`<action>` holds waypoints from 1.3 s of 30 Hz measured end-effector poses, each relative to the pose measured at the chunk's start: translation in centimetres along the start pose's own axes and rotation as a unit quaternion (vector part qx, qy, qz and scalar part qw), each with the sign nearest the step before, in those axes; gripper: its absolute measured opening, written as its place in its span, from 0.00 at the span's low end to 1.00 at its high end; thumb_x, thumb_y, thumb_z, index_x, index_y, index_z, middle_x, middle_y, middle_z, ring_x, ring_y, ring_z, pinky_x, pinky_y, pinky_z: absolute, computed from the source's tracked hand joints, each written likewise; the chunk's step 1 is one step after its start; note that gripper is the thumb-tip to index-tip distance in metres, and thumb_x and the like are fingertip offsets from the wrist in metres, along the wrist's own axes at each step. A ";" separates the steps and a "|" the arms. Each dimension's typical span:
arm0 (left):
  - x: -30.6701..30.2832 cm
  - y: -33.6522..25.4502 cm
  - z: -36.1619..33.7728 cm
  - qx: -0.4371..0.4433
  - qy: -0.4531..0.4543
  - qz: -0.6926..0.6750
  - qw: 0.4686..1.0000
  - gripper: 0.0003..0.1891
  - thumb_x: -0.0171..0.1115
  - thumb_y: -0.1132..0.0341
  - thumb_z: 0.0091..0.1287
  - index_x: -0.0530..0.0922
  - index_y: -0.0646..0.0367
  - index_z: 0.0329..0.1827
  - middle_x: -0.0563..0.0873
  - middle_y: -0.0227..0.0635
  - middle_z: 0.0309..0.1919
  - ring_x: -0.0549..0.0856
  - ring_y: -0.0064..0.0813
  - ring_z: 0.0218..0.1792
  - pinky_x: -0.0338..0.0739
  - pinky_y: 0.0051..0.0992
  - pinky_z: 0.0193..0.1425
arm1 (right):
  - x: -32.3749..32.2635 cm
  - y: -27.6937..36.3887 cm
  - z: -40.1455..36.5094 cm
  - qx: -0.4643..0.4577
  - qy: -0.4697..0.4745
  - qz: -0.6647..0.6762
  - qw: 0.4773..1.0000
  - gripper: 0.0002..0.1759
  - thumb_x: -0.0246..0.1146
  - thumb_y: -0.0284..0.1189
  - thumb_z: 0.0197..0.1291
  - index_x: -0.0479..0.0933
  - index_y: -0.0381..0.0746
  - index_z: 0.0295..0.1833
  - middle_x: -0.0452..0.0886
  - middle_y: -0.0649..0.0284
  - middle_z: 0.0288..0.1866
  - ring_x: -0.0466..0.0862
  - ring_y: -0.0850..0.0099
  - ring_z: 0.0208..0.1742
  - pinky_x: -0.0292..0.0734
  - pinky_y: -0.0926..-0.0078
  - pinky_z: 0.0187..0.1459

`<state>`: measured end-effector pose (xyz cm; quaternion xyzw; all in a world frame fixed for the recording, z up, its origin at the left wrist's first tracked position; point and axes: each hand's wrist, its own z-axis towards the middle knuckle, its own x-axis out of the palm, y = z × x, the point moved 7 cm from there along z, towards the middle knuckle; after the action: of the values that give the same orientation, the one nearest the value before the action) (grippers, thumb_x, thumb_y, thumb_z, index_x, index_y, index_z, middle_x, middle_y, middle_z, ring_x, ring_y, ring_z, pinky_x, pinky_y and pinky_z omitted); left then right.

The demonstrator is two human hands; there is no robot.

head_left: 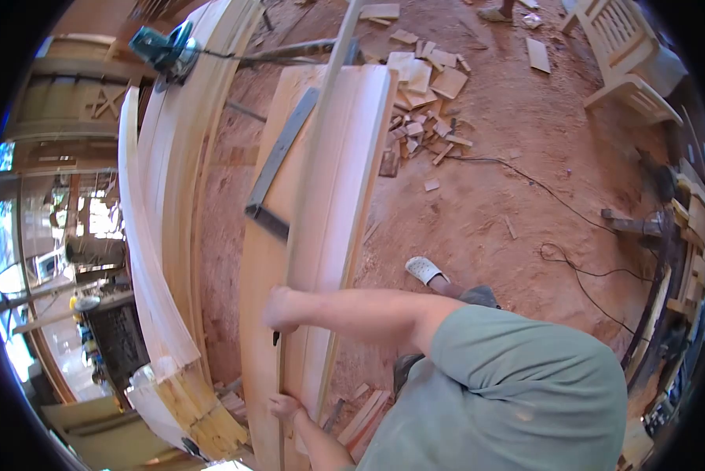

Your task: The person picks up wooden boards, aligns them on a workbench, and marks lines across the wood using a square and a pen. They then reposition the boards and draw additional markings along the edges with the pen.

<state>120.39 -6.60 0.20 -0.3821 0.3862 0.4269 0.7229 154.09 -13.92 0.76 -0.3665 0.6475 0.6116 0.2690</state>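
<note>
A long thin wooden strip [321, 141] lies lengthwise over a wide pale board [262, 314]. My right hand [280, 309], slightly blurred, is closed over the strip's edge. A black pen-like tip [276, 337] sticks out below that fist; the rest of it is hidden in the fingers. Nearer my body, my left hand [285, 406] grips the same strip with its fingers curled at the edge. A dark carpenter's square [283, 153] rests on the board beyond my right hand, its short leg reaching the strip.
A teal power tool [168, 53] sits on stacked planks [183, 118] to the left. Offcuts [427, 78] are heaped on the reddish dirt floor, where a cable [541, 184] also runs. Plastic chairs [615, 47] stand at the upper right. A foot in a white clog [424, 270] shows beside the board.
</note>
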 end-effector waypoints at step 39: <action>1.4 1.2 -0.5 0.012 0.028 0.014 0.999 0.16 0.51 0.66 0.69 0.75 0.64 0.23 0.81 0.53 0.24 0.80 0.57 0.27 0.69 0.52 0.34 | -1.6 -0.3 -1.1 0.020 0.102 -0.015 0.994 0.13 0.67 0.30 0.58 0.87 0.38 0.48 0.90 0.53 0.49 0.89 0.56 0.53 0.83 0.55 0.53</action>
<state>119.66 -6.21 -1.48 -0.3798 0.4166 0.4211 0.7106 155.37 -14.79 1.95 -0.4313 0.6779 0.5541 0.2179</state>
